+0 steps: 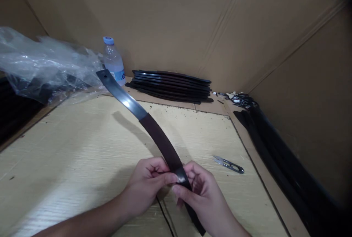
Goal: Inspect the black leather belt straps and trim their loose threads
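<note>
Pinching the near end of a curved metal strip (129,103), both hands work above the near middle of the board (68,156). The left hand (147,187) and right hand (203,196) are each closed on the strip from opposite sides, fingertips meeting where a dark sleeve (161,141) ends. The strip rises from there toward the board's far left corner. Its upper half is bare and shiny, and its middle is covered by the sleeve.

The step in hand looks like fitting the sleeve along the strip, about half done. Moving it further would call for one hand to anchor the metal while the other slides the cover evenly, without bunching.

Snips (228,164) lie on the board's right part. A stack (172,86) of black strips sits beyond its far edge, and a bottle (113,63) stands past its far left corner.
</note>
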